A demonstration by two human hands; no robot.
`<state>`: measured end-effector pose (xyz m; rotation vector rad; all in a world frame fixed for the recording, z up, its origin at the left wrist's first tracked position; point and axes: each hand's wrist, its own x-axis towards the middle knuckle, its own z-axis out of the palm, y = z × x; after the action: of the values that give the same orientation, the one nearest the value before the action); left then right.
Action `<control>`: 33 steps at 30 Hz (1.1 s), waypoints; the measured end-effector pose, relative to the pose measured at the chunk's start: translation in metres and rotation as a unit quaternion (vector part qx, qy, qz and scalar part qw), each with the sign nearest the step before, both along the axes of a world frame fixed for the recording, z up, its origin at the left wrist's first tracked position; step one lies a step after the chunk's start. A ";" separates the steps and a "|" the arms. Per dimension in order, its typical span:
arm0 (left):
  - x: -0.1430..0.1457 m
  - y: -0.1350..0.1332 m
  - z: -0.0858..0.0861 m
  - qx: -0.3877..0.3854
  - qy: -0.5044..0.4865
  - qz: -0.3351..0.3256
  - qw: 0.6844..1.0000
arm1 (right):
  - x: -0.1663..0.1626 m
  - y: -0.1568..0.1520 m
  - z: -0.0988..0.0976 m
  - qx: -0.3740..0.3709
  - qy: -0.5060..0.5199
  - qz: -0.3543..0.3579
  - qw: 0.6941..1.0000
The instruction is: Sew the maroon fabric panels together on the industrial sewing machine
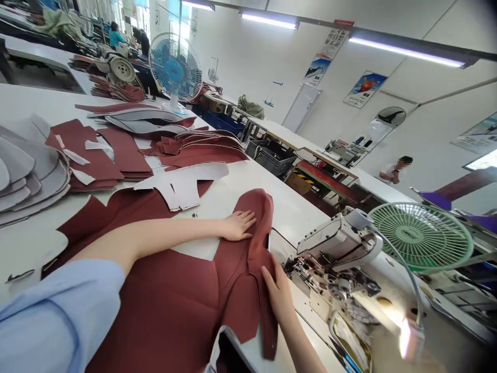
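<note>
A maroon sewn piece [235, 261] with curved seams and a rounded, folded upper end lies on the white table. My left hand [237, 226] rests flat near that upper end, fingers spread over the cloth. At the right edge of the same piece is my right hand [278, 290], its thumb and forefinger apart and touching the cloth; its other fingers are mostly hidden. A narrow maroon strip hangs down beside my right wrist. The sewing machine [337, 243] stands just right of my right hand, its needle area lit by a lamp [410, 336].
Stacks of maroon panels [205, 147] and pale grey curved pieces [31, 171] cover the table's left and back. A blue fan [175, 67] stands behind them; a green fan [421, 233] is beyond the machine. A dark flat object [233, 352] juts in at the bottom. A person [394, 171] is farther off.
</note>
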<state>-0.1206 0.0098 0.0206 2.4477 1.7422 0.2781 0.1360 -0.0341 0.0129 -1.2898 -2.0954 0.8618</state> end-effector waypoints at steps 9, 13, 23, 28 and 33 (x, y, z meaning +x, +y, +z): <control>0.003 -0.092 -0.008 0.030 -0.030 -0.048 0.998 | -0.053 0.062 0.005 -0.093 0.133 -0.062 0.985; -0.012 -0.104 0.000 0.057 -0.078 -0.078 0.992 | -0.068 0.088 0.015 -0.012 0.108 -0.015 0.994; -0.019 0.028 0.029 0.087 -0.147 0.049 0.984 | -0.060 0.103 -0.002 -0.039 0.037 0.009 0.998; 0.016 0.037 -0.009 0.081 -0.132 0.004 0.988 | -0.047 0.106 0.037 0.028 0.023 -0.022 0.999; 0.028 0.037 -0.022 0.124 -0.151 0.004 0.981 | -0.096 0.091 0.083 0.084 0.069 -0.003 0.994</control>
<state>-0.0926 0.0463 -0.0016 2.3962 1.6690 0.8674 0.0398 0.0572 0.0958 -1.1166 -2.0081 0.7316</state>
